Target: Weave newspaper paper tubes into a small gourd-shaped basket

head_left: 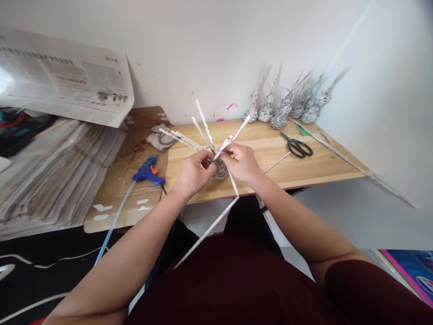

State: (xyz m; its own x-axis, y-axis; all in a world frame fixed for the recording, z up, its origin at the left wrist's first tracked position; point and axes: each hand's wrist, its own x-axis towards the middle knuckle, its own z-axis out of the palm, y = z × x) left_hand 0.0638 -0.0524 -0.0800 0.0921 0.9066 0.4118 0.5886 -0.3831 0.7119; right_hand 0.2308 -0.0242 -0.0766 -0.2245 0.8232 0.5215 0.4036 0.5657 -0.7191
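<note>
Between my hands is a small woven newspaper piece (220,170), with several rolled paper sticks (205,123) fanning up and outward from it. My left hand (195,171) is closed, thumb and fingers pinching a paper stick at the top of the weave. From the other side my right hand (241,163) pinches the paper sticks near the same spot. One long bent paper stick (216,222) hangs from the piece over the table edge toward my lap. The underside of the weave is partly hidden by my fingers.
Black-handled scissors (297,147) lie right on the wooden table (324,164). Several finished woven gourd shapes (282,110) stand by the wall. A blue glue gun (148,172) rests on cardboard (130,205) at left, beside stacked newspapers (64,176). A grey cloth (162,139) lies behind it.
</note>
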